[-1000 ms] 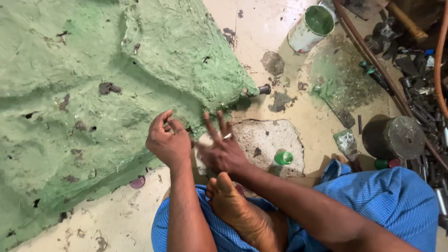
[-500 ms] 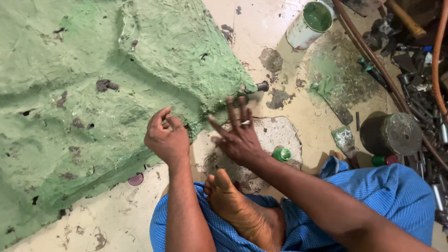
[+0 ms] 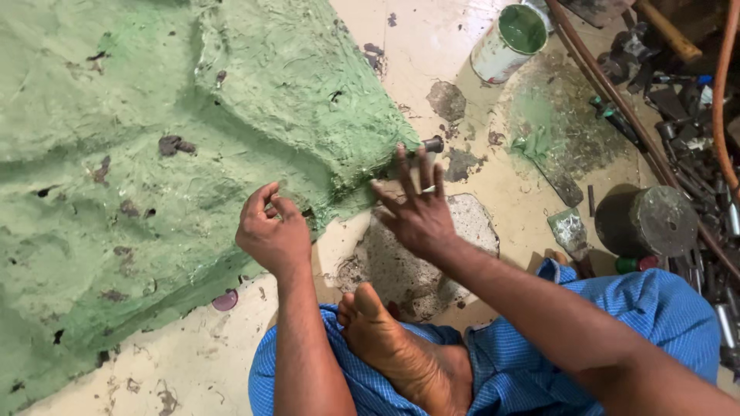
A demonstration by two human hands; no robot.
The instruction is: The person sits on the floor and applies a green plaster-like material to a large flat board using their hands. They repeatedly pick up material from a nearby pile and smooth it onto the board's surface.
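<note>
closest to you was your bare foot, tucked over your lap on blue checked cloth. just past it your left hand hovered at the lower edge of the green-coated moulded panel, its fingers curled loosely inward; whether they pinched anything, you could not tell from this view. your right hand was spread flat with the fingers released and fanned out, a ring on one of them, the fingertips reaching the panel's near corner, above a rough grey patch on the pale floor. a small dark knob lay just beside those fingertips. off to your right a putty knife lay on the floor near a dark round metal block. farther off, green smears marked the floor, and beyond them stood a tin of green paste. a clutter of tools and a hose ran along the far right edge.
</note>
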